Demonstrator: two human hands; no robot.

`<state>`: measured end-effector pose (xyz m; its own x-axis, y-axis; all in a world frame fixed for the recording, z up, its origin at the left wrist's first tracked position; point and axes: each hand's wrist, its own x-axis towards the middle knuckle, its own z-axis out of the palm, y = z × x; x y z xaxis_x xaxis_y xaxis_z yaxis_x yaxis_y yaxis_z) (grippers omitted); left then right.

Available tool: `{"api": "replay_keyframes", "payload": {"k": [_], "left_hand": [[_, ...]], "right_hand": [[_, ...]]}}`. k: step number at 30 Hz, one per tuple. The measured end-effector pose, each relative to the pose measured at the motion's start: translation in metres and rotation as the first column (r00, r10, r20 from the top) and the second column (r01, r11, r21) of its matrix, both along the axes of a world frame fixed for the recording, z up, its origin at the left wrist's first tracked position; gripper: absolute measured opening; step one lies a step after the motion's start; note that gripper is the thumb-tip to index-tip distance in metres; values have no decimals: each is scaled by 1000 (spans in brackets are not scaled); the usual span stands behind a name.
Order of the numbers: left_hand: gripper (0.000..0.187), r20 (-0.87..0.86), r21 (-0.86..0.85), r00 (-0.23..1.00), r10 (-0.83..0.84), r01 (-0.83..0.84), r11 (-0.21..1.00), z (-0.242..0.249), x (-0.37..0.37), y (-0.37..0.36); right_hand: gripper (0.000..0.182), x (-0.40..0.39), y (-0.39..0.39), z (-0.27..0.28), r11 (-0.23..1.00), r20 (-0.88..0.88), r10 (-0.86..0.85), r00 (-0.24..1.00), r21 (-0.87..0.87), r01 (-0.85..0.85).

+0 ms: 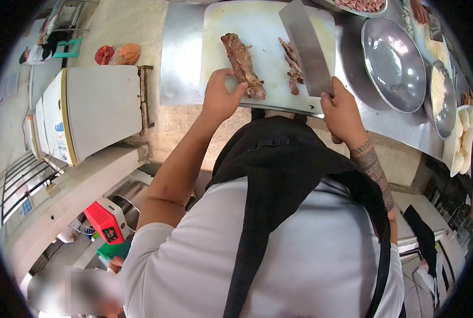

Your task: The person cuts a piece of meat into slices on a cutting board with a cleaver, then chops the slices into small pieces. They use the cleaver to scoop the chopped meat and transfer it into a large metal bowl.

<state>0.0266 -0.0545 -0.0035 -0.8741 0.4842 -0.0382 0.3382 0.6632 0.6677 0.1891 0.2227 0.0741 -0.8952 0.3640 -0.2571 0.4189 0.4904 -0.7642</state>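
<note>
A long browned piece of cooked meat [241, 61] lies on the white cutting board [271, 24]. My left hand [223, 94] holds its near end, with the thumb and index finger against it. In my right hand [344, 111] is the handle of a cleaver [308, 50], its fingers closed around it. The broad blade stretches away from me over the right part of the board. Small meat scraps [293, 66] lie just left of the blade, partly hidden by it.
Right of the board stand a large metal bowl [393, 63], a smaller bowl with pale shredded food [439, 90] and a tray of white buns [464, 140]. Chopped meat [361, 4] fills a bowl behind. Another person's hand [419, 11] is at the far right.
</note>
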Motion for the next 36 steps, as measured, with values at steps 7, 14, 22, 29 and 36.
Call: {"api": "replay_keyframes", "payload": {"k": [7, 14, 22, 29, 36], "left_hand": [[49, -227, 114, 974, 9, 17, 993, 11, 0, 8], [83, -282, 54, 893, -350, 379, 924, 10, 52, 93], [103, -222, -45, 966, -134, 127, 991, -46, 47, 172], [77, -242, 182, 968, -59, 106, 978, -59, 22, 175], [60, -527, 451, 830, 182, 91, 888, 51, -67, 192]], "right_hand": [[23, 30, 44, -7, 945, 128, -187, 974, -248, 214], [24, 80, 84, -64, 942, 163, -171, 972, -262, 210], [38, 43, 55, -86, 841, 144, -86, 986, -519, 149], [19, -10, 12, -89, 842, 70, 74, 995, -538, -25], [20, -71, 20, 2, 909, -205, 126, 971, -368, -196]]}}
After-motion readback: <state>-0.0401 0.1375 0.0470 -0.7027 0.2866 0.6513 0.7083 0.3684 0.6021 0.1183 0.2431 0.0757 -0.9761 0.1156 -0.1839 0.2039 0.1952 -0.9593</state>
